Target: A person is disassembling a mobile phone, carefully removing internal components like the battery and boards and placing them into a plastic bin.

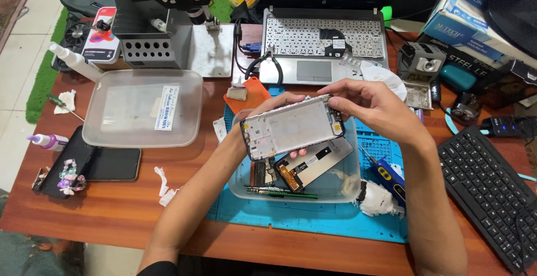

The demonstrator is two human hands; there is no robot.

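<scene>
Two hands [358,104], one phone frame [292,126], two trays [142,108]

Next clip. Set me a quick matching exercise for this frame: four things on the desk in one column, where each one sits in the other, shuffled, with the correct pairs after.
Things:
1. phone frame
2. black keyboard
3. dark phone
4. laptop

Places:
A. flat on the wood, left of the blue mat
B. at the back of the desk, lid open
C. held by the left hand and right hand above a clear tray
D. at the right edge of the desk

Pairs: 1-C, 2-D, 3-A, 4-B
</scene>
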